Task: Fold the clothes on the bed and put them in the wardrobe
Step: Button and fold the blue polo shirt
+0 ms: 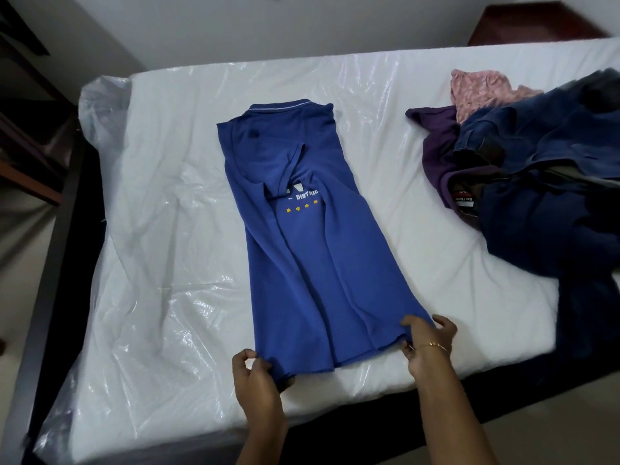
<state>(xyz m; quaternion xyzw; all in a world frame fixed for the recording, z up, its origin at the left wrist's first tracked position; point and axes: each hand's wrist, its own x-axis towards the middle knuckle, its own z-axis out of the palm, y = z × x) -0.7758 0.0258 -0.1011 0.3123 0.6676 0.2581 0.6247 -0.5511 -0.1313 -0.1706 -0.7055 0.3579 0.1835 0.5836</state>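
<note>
We see a heap (536,169) of unfolded clothes at the right of the bed (161,229): dark blue pieces on top, a purple one and a pink one poking out at its far side. It lies well apart from the shirt (302,236), and nothing blocks either hand. Clear plastic covers the white mattress. The blue polo shirt lies flat mid-bed, sleeves folded in to make 1 long strip. Its long axis runs away from us, collar at the far end, hem at the near edge, tilted slightly left at the top. The left hand (256,367) pinches the hem's left corner, fingers curled. The right hand (427,340) grips the right corner, thumb on top.
</note>
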